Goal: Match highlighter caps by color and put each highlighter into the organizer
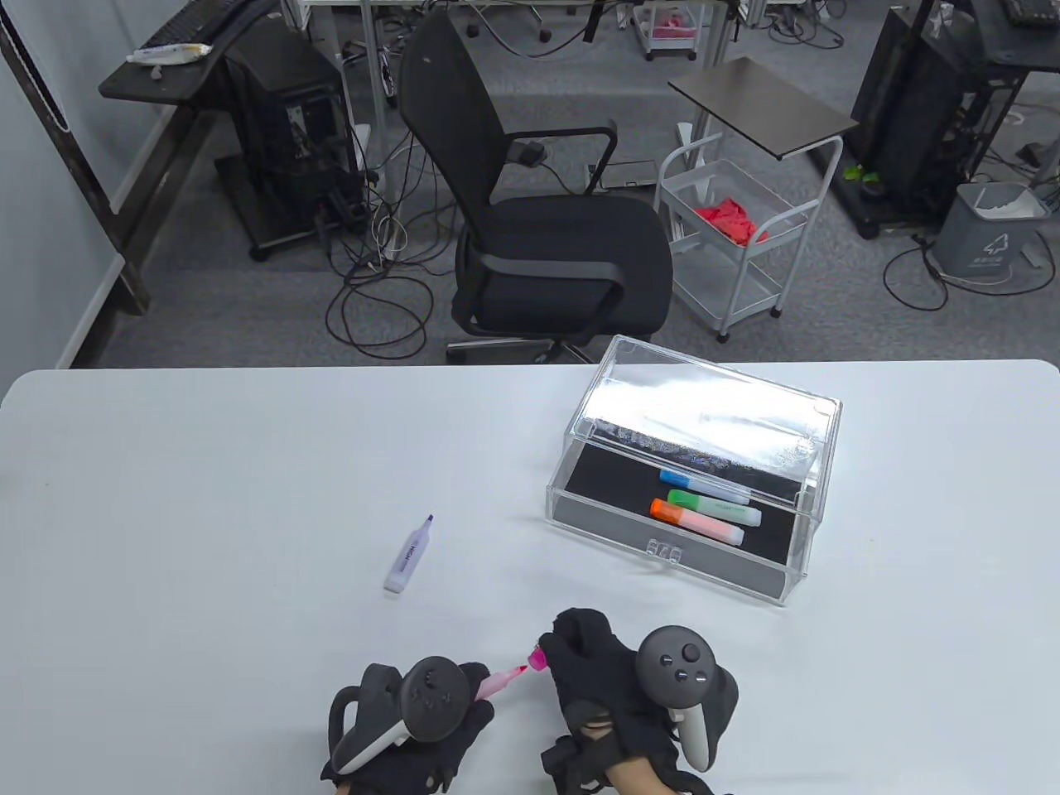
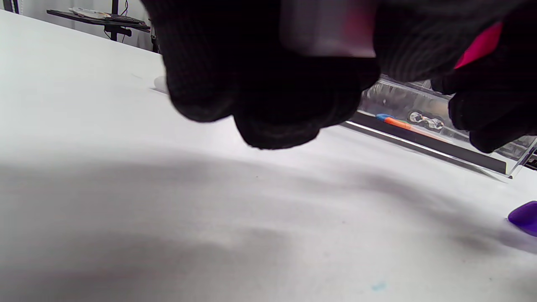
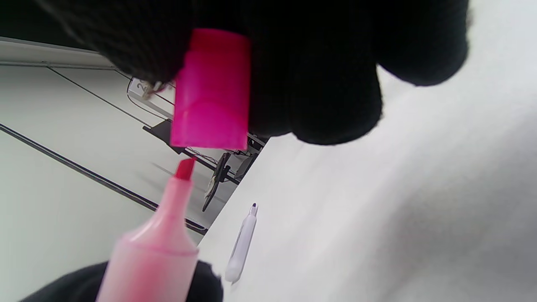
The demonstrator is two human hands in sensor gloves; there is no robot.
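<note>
My left hand point(image 1: 431, 716) grips an uncapped pink highlighter point(image 1: 501, 681) point(image 3: 153, 256), its red tip pointing right. My right hand point(image 1: 596, 662) pinches the magenta cap point(image 1: 537, 658) point(image 3: 212, 90) just off that tip, a small gap between them. An uncapped lilac highlighter point(image 1: 408, 555) point(image 3: 241, 245) lies on the table to the upper left. A purple cap point(image 2: 524, 217) lies on the table in the left wrist view. The clear organizer point(image 1: 696, 472) has its drawer pulled out, with a blue point(image 1: 691, 480), a green point(image 1: 712, 505) and an orange highlighter point(image 1: 696, 522) inside.
The white table point(image 1: 207, 497) runs wide to the left and front. Beyond its far edge stand a black office chair point(image 1: 538, 232) and a white wire cart point(image 1: 737, 240).
</note>
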